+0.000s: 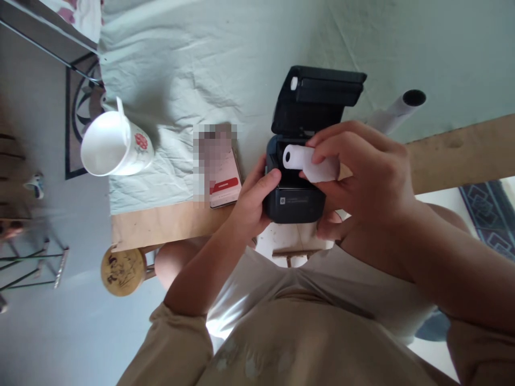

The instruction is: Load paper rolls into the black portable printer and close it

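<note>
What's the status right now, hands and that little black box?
Left hand steadies black printer, lid up. Right hand pinches white paper roll over open bay. Phone, mug aside; nothing blocking.

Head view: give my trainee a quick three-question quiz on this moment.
1. True or false: the printer's lid is open.
2. Which hand holds the paper roll? A) left hand B) right hand C) neither
3. Fill in: left of the phone, on the cloth, stands a white ____.

Key: 1 true. 2 B; the left hand grips the printer's side. 3 mug.
</note>
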{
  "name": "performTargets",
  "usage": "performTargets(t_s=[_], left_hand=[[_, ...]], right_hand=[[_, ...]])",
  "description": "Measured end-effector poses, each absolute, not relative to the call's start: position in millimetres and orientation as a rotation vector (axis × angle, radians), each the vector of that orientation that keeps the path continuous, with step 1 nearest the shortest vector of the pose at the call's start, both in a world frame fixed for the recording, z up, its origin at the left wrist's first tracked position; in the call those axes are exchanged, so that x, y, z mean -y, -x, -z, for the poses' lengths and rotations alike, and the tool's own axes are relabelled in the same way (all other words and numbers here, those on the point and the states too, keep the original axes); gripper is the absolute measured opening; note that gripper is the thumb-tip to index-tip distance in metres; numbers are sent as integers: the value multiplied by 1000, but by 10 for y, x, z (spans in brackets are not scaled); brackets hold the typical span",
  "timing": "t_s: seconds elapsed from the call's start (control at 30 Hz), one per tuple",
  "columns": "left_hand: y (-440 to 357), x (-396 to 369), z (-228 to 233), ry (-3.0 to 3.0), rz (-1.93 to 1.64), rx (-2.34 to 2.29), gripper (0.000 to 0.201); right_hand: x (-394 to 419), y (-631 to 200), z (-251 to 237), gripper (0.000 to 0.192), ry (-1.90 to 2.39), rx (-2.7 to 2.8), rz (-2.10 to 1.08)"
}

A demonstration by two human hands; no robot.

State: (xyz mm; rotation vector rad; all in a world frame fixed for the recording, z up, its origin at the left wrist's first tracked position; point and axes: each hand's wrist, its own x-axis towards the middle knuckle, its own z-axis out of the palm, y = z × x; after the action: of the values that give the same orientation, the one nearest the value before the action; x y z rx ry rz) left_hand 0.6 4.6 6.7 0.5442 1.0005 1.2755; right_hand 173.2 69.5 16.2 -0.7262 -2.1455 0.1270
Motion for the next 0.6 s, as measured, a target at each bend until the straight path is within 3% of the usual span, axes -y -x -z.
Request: performTargets(t_s=[0.17,0.6], left_hand=[[2,-50,-54,-539,-1285,-991,40],[20,-29,-102,-531,-1295,-1007,58]], right_hand=[[-703,-1759,-169,7,669,2181,-193],[-648,-1776,-211,18,465,2142,-351]])
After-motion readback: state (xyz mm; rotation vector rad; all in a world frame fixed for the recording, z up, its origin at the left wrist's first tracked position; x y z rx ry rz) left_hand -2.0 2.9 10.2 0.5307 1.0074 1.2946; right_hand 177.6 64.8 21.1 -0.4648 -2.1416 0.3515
